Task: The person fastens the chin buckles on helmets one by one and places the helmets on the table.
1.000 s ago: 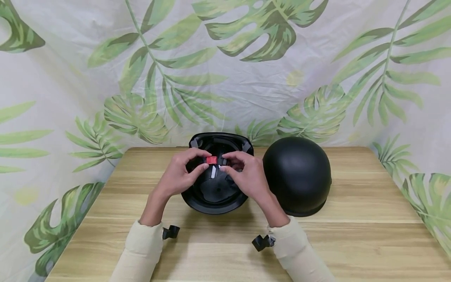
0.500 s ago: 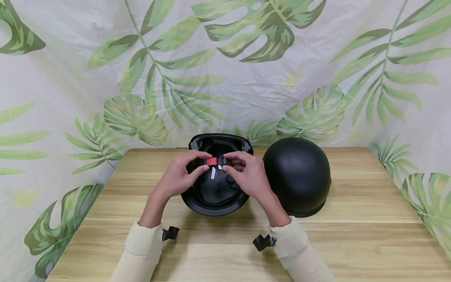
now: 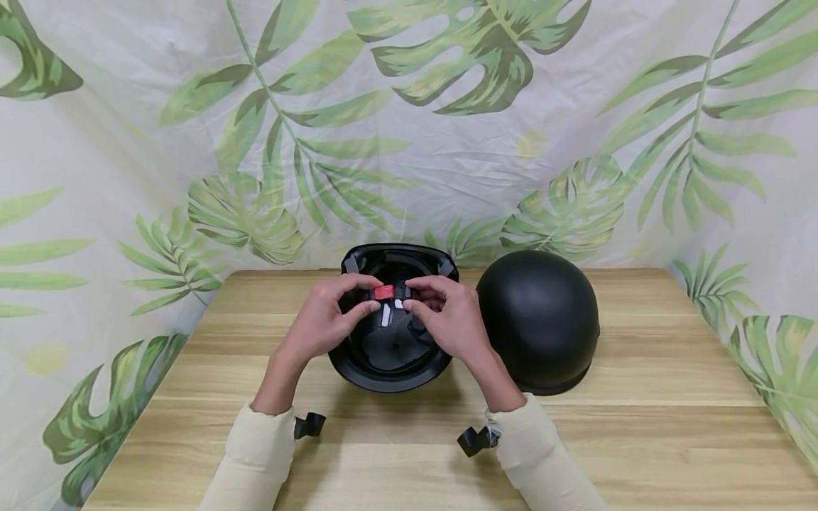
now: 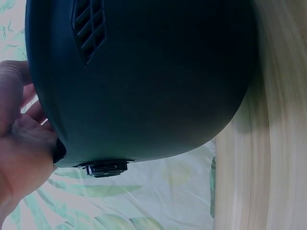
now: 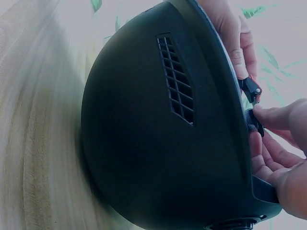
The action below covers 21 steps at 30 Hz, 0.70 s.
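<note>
An upturned black helmet [image 3: 391,382] rests on the table, its hollow facing up. Over that hollow my left hand [image 3: 324,321] pinches the red half of a chin strap buckle [image 3: 384,292] between thumb and fingers. My right hand [image 3: 452,321] pinches the dark other half of the buckle [image 3: 401,292], just right of the red one. Both halves lie in line, close together; whether they are joined I cannot tell. In the right wrist view the buckle [image 5: 250,89] shows above the helmet's rim. The left wrist view shows mostly helmet shell [image 4: 153,86], which hides the fingertips.
A second black helmet [image 3: 539,319] sits dome up on the wooden table [image 3: 664,369], close to the right of the first. A leaf-patterned cloth [image 3: 447,177] hangs behind the table. Small black devices [image 3: 309,425] are fixed at both cuffs.
Both hands keep their pinch on the buckle halves and hardly move. The whole head view has shifted very slightly.
</note>
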Each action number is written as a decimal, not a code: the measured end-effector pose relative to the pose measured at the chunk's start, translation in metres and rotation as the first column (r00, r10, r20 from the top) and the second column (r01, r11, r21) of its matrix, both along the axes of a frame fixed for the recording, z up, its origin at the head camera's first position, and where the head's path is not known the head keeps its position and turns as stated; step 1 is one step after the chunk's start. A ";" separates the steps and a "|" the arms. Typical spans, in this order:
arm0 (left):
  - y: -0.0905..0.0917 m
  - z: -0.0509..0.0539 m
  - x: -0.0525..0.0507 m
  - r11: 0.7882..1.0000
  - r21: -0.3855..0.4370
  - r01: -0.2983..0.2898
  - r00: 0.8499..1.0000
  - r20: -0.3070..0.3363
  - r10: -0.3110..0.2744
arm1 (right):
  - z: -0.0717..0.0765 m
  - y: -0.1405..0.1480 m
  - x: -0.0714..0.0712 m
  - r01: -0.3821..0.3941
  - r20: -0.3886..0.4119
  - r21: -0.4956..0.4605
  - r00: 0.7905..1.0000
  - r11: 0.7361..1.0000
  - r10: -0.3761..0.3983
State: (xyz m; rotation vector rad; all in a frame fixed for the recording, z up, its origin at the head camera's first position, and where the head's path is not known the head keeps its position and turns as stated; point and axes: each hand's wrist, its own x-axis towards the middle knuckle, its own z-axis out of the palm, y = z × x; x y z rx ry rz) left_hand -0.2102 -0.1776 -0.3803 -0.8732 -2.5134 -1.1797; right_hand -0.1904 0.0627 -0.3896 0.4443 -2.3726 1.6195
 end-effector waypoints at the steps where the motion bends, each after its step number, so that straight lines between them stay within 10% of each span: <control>1: 0.000 0.000 0.000 1.000 0.001 0.001 1.000 -0.002 -0.001 | -0.001 0.000 0.000 0.002 -0.005 -0.001 1.000 1.000 -0.002; 21: 0.010 -0.003 0.003 0.999 0.043 0.030 0.996 -0.089 -0.026 | -0.008 -0.009 -0.001 0.009 -0.114 0.005 0.993 1.000 -0.009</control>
